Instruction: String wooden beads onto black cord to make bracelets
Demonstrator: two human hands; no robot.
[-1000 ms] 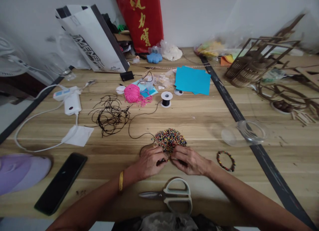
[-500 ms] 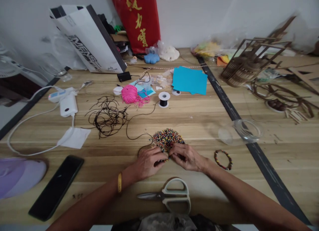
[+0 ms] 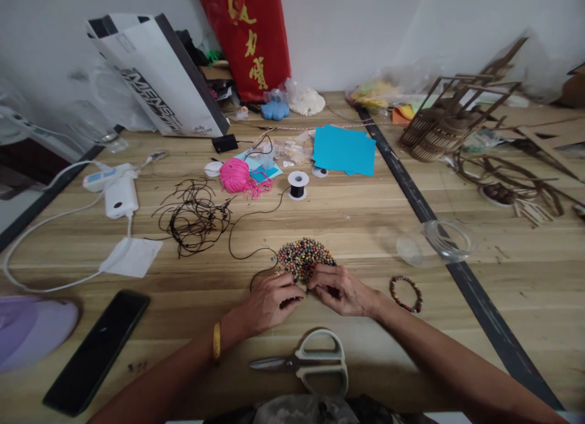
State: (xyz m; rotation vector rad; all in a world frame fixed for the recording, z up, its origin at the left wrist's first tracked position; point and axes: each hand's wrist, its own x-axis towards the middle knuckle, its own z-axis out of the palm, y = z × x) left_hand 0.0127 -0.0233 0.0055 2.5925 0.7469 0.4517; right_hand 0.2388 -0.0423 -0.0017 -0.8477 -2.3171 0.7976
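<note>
A pile of small multicoloured beads [image 3: 304,257] lies on the table, just beyond my two hands. My left hand [image 3: 270,301] is closed, thumb and fingers pinched on a thin black cord [image 3: 253,250] that loops from the spool [image 3: 298,186] and passes behind this hand. A few beads show at its fingertips. Against the pile's near right edge, my right hand [image 3: 340,290] has its fingers pinched together; what they hold is too small to make out. Scissors [image 3: 299,363] with pale handles lie below the hands. A finished-looking beaded bracelet [image 3: 406,294] rests to the right.
Left of the hands are a tangle of black cord [image 3: 194,220], a phone [image 3: 97,352] and a white power strip [image 3: 119,195]. Pink yarn [image 3: 235,175] and blue paper sheets [image 3: 343,150] lie farther back. A clear plastic container [image 3: 450,240] stands at right.
The view has shifted slightly, so the table things appear farther left. My right hand's fingertips have moved a little at the pile's near edge; my left hand keeps its pinch.
</note>
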